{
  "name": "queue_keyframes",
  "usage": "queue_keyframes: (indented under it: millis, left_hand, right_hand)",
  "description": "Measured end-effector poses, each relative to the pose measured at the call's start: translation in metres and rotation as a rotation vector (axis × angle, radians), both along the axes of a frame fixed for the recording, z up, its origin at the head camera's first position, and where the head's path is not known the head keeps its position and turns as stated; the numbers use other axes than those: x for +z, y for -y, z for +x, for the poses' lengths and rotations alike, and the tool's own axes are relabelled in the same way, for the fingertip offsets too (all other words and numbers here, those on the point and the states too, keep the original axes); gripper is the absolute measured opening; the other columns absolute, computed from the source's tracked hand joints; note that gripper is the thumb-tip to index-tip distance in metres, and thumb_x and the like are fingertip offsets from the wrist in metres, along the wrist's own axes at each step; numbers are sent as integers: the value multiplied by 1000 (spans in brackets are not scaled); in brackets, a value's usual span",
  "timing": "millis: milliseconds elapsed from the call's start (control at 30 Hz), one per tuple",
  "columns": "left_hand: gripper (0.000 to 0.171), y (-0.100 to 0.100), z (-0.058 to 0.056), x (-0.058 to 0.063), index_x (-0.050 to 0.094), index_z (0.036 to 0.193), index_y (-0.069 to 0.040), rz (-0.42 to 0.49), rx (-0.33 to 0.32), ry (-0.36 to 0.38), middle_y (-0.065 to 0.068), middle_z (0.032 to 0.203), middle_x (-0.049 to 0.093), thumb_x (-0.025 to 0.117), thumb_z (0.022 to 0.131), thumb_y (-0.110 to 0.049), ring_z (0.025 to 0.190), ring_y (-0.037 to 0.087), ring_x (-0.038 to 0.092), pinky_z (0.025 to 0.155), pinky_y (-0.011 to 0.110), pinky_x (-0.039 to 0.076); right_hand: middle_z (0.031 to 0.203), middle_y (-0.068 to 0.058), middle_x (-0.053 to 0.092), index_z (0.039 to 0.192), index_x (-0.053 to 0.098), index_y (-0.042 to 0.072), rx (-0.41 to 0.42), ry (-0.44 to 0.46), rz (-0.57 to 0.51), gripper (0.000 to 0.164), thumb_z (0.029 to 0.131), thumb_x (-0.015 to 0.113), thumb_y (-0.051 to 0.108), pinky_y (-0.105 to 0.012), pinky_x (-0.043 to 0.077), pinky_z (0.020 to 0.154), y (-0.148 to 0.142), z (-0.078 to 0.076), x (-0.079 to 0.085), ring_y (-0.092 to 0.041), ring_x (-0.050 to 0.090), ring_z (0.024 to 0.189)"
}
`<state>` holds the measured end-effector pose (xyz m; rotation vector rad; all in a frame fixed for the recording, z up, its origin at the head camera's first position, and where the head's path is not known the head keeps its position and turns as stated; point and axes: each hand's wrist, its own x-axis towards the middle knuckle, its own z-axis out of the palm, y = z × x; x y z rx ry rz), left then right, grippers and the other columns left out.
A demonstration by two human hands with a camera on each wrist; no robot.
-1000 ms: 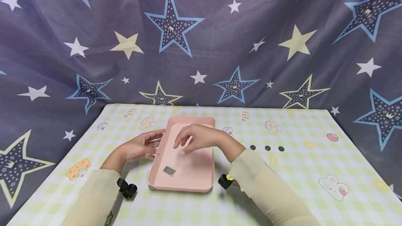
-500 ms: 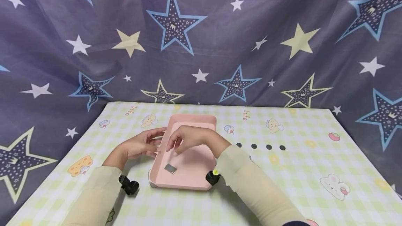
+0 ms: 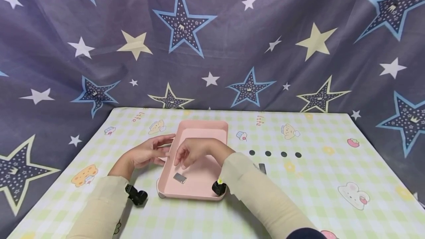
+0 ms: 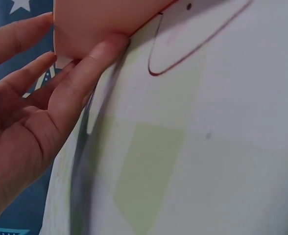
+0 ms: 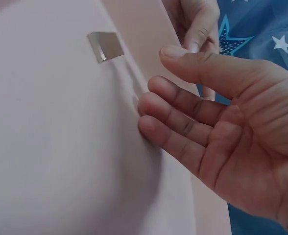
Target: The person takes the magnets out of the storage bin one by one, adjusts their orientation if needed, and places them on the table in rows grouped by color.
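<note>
A pink rectangular tray (image 3: 199,195) lies on the table. A small flat silver-grey rectangular block (image 3: 180,178) sits in its near left part; in the right wrist view the block (image 5: 106,46) shows a shiny edge. My right hand (image 3: 194,152) hangs over the tray, fingers bent loosely downward and fingertips just beyond the block. Nothing is between its thumb and fingers in the right wrist view. My left hand (image 3: 147,153) is at the tray's left side, fingers fairly straight. In the left wrist view, the thumb of that left hand (image 4: 41,105) touches the tray wall (image 4: 95,24).
Several black round discs (image 3: 268,153) lie in a row right of the tray. Beside the right sleeve, a grey bar (image 3: 262,168) is partly covered. A green checked cloth (image 3: 315,187) covers the table, and a star-patterned curtain (image 3: 206,47) hangs behind.
My right hand has moved left and nearer, toward the silver-grey block, with fingers pointing further down. Its sleeve has uncovered another disc and the grey bar. My left hand stays at the tray.
</note>
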<state>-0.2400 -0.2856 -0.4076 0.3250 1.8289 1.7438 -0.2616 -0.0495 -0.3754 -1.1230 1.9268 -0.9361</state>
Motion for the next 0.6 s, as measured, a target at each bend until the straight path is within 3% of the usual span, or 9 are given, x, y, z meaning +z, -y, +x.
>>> queue_keyframes:
  millis: [167, 367, 600]
  left_hand:
    - [78, 0, -2, -2, 14, 155, -1, 4, 11, -16, 27, 156, 18, 58, 91, 2, 128, 24, 49, 89, 51, 52]
    - [79, 0, -2, -3, 12, 155, -1, 15, -5, -21, 27, 157, 16, 58, 92, 0, 130, 24, 46, 90, 51, 51]
    - [78, 2, -3, -5, 11, 155, -2, 20, -11, -19, 28, 158, 13, 58, 93, 0, 127, 25, 48, 91, 52, 50]
  right_hand:
    - [81, -2, 66, 107, 68, -10, 12, 77, 1, 26, 81, 66, -15, -17, 43, 56, 5, 1, -8, -5, 53, 66]
    - [77, 0, 64, 108, 69, -9, 82, 9, 1, 27, 81, 69, -13, -15, 40, 57, 10, 4, -14, -3, 49, 64]
    - [73, -1, 63, 109, 71, -6, 111, -3, 38, 29, 80, 72, -9, -15, 40, 61, 13, 6, -15, -3, 48, 63]
